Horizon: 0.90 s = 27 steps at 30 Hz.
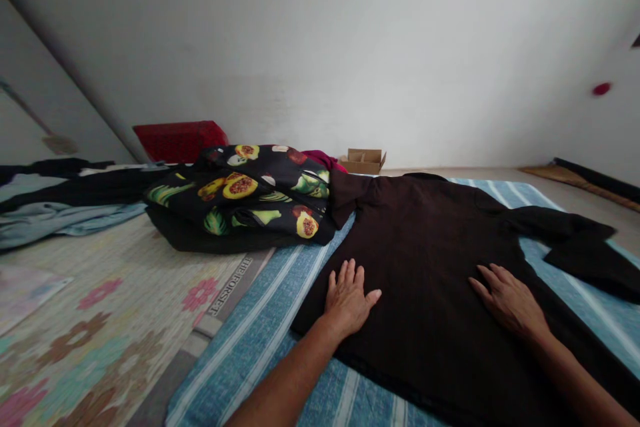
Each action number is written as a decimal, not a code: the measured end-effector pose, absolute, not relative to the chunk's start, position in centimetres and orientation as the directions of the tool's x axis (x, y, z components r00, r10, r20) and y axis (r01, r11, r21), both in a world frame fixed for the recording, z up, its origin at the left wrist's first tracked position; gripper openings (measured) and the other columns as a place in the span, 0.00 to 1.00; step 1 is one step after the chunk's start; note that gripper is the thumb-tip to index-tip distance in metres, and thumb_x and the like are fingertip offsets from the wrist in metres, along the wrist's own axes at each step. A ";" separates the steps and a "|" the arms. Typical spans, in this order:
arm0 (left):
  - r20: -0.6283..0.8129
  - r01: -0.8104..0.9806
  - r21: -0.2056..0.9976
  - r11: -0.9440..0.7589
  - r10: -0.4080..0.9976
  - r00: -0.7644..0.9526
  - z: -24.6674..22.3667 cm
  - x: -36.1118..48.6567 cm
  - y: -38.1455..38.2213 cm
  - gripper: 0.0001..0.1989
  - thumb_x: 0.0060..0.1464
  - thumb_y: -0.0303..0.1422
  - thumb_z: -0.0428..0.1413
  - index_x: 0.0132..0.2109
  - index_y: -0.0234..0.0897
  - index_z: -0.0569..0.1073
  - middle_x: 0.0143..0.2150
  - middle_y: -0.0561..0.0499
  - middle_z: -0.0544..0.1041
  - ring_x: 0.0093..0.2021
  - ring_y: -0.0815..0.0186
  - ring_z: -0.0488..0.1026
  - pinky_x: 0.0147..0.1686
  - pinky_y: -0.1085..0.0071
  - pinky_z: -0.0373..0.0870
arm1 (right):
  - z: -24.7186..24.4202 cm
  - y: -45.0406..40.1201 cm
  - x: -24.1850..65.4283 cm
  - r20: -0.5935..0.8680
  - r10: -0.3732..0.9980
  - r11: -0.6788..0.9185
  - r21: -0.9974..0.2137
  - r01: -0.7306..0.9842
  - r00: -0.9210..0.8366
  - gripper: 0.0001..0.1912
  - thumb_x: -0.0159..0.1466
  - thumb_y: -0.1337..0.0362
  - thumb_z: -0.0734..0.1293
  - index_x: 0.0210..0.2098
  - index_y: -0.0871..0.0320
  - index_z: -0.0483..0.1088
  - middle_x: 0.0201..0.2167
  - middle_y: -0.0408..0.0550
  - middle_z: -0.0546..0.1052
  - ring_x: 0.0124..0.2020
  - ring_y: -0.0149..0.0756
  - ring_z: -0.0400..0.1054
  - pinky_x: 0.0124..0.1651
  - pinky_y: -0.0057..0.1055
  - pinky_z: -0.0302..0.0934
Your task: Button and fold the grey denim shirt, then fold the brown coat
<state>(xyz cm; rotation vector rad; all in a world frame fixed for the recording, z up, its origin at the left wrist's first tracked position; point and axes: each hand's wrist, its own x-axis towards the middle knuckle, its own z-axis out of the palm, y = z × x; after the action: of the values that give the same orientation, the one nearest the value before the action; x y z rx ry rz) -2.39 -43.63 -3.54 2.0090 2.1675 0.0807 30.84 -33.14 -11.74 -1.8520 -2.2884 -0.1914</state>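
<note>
A dark brown, long-sleeved shirt [430,267] lies spread out on a blue striped cloth [240,327], its collar end away from me. My left hand [349,298] rests flat on the shirt near its left edge, fingers apart. On the right half of the shirt lies my right hand [513,300], palm down with its fingers stretched out. Neither hand grips anything. The right sleeve [560,230] reaches out over the cloth with a bend in it. The left sleeve's end meets a fruit-print bag or garment, which hides part of it.
The black fruit-print bundle [250,197] sits left of the shirt. Behind it are a red container [180,140] and a small open cardboard box [364,160] by the wall. Rumpled clothes [75,207] lie at far left on a flowered mat [125,320].
</note>
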 end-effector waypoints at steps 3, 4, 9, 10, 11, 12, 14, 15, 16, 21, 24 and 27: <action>0.007 0.978 0.183 0.099 0.995 -0.102 -2.1 -3.6 -44.1 0.25 0.62 0.41 0.42 0.60 0.31 0.65 0.66 0.39 0.58 0.66 0.55 0.53 0.61 0.55 0.51 | -12.0 -32.9 31.1 0.242 0.947 0.221 -0.015 0.975 -0.211 0.30 0.65 0.51 0.51 0.57 0.62 0.64 0.58 0.59 0.65 0.62 0.48 0.56 0.59 0.43 0.53; 0.050 0.974 0.188 0.130 0.989 -0.142 -1.6 -4.5 -44.4 0.22 0.62 0.37 0.43 0.57 0.30 0.67 0.63 0.38 0.62 0.63 0.56 0.58 0.60 0.59 0.54 | -12.1 -32.9 31.2 0.246 0.945 0.224 -0.013 0.974 -0.214 0.29 0.65 0.51 0.51 0.57 0.63 0.64 0.58 0.59 0.66 0.62 0.48 0.56 0.59 0.43 0.54; -0.042 0.869 0.358 0.342 0.936 -0.351 -0.8 -10.8 -46.5 0.14 0.56 0.30 0.49 0.46 0.30 0.73 0.43 0.41 0.77 0.45 0.58 0.73 0.45 0.67 0.65 | -12.1 -32.6 31.3 0.243 0.944 0.229 0.002 0.973 -0.223 0.29 0.65 0.52 0.52 0.57 0.64 0.64 0.58 0.60 0.66 0.61 0.49 0.56 0.58 0.44 0.54; -0.078 0.833 0.417 0.364 0.927 -0.366 -0.9 -11.8 -47.0 0.13 0.55 0.29 0.50 0.44 0.31 0.74 0.40 0.43 0.78 0.43 0.59 0.74 0.43 0.68 0.66 | -12.0 -32.6 31.3 0.245 0.944 0.229 -0.001 0.974 -0.221 0.29 0.65 0.52 0.53 0.57 0.64 0.64 0.58 0.60 0.66 0.61 0.49 0.56 0.58 0.44 0.54; -0.105 0.793 0.480 0.376 0.922 -0.374 -1.1 -12.6 -47.6 0.12 0.53 0.29 0.50 0.42 0.32 0.74 0.37 0.45 0.78 0.40 0.60 0.75 0.40 0.69 0.66 | -11.9 -32.6 31.3 0.247 0.944 0.229 -0.005 0.973 -0.220 0.28 0.65 0.52 0.53 0.56 0.63 0.64 0.57 0.59 0.66 0.61 0.49 0.56 0.58 0.44 0.54; -0.121 0.747 0.545 0.381 0.917 -0.380 -1.3 -13.1 -48.1 0.11 0.51 0.30 0.51 0.40 0.32 0.75 0.34 0.47 0.78 0.38 0.60 0.75 0.38 0.70 0.66 | -11.8 -32.7 31.3 0.248 0.944 0.228 -0.009 0.974 -0.219 0.28 0.65 0.51 0.52 0.56 0.63 0.64 0.57 0.59 0.67 0.61 0.48 0.57 0.58 0.43 0.54; -0.143 0.640 0.672 0.374 0.912 -0.384 -1.6 -13.4 -48.7 0.12 0.47 0.32 0.53 0.38 0.32 0.75 0.29 0.50 0.77 0.33 0.61 0.74 0.34 0.70 0.65 | -11.5 -32.8 31.2 0.242 0.947 0.223 -0.014 0.975 -0.213 0.29 0.66 0.51 0.51 0.56 0.63 0.64 0.57 0.60 0.66 0.61 0.48 0.56 0.58 0.43 0.54; -0.158 0.581 0.726 0.368 0.911 -0.380 -1.6 -13.2 -48.9 0.12 0.45 0.33 0.54 0.37 0.32 0.75 0.27 0.52 0.76 0.32 0.61 0.74 0.32 0.70 0.65 | -11.3 -32.9 31.2 0.237 0.949 0.219 -0.015 0.976 -0.209 0.30 0.66 0.50 0.50 0.56 0.64 0.64 0.57 0.61 0.66 0.61 0.48 0.56 0.58 0.43 0.54; -0.175 0.526 0.769 0.363 0.911 -0.374 -1.6 -13.0 -48.9 0.12 0.42 0.35 0.55 0.35 0.32 0.75 0.26 0.53 0.75 0.31 0.61 0.73 0.31 0.70 0.64 | -11.2 -33.0 31.2 0.233 0.950 0.216 -0.017 0.976 -0.206 0.31 0.66 0.50 0.50 0.56 0.65 0.64 0.57 0.61 0.66 0.61 0.48 0.56 0.58 0.43 0.54; -0.246 0.332 0.866 0.374 0.897 -0.368 -1.7 -11.6 -48.0 0.09 0.32 0.34 0.59 0.25 0.34 0.72 0.23 0.54 0.72 0.29 0.63 0.71 0.30 0.71 0.62 | -11.1 -32.9 31.2 0.237 0.950 0.215 -0.027 0.976 -0.202 0.31 0.66 0.49 0.50 0.56 0.65 0.64 0.57 0.62 0.66 0.61 0.49 0.57 0.58 0.42 0.55; -0.257 0.278 0.884 0.376 0.887 -0.383 -2.1 -11.7 -47.6 0.09 0.30 0.36 0.58 0.22 0.35 0.69 0.20 0.56 0.69 0.25 0.66 0.67 0.27 0.72 0.58 | -11.3 -32.7 31.3 0.239 0.949 0.220 -0.031 0.975 -0.206 0.31 0.66 0.49 0.50 0.57 0.65 0.64 0.57 0.62 0.66 0.60 0.49 0.57 0.57 0.43 0.55; -0.226 0.321 0.878 0.355 0.898 -0.377 -2.4 -12.4 -47.7 0.11 0.31 0.39 0.58 0.20 0.36 0.66 0.18 0.57 0.65 0.23 0.68 0.63 0.25 0.73 0.54 | -11.5 -32.5 31.4 0.237 0.948 0.225 -0.032 0.974 -0.211 0.31 0.66 0.49 0.50 0.57 0.65 0.64 0.57 0.61 0.66 0.59 0.48 0.58 0.57 0.43 0.55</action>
<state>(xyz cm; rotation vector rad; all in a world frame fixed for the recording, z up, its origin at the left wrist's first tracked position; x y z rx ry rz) -12.38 -47.66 -2.38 1.0644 1.8802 0.9913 31.41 -32.54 -11.45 -1.8274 -2.2884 -0.1822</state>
